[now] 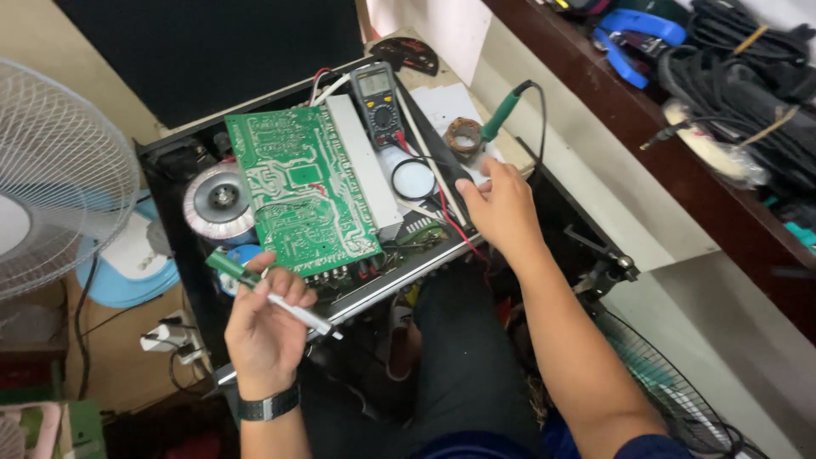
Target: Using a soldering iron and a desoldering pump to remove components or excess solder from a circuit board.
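Glossy green circuit board (pixel 297 187) in a matt black metal chassis (pixel 183 255); soldering iron (pixel 504 112) handle green plastic.

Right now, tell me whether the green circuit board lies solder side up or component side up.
Solder side up: the green circuit board shows pale traces, no parts.

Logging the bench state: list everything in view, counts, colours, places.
circuit board: 1, green, flipped up over the open black chassis
toroidal transformer: 1, silver, left of board
multimeter: 1, dark grey, behind board
magnifying glass: 1, black rim, right of board
soldering iron: 1, green handle, far right
solder wick roll: 1, brown, beside iron
pedestal fan: 1, white, left edge
desoldering pump: 1, green and white, in left hand
left hand: grip closed on pump
right hand: resting open near magnifying glass
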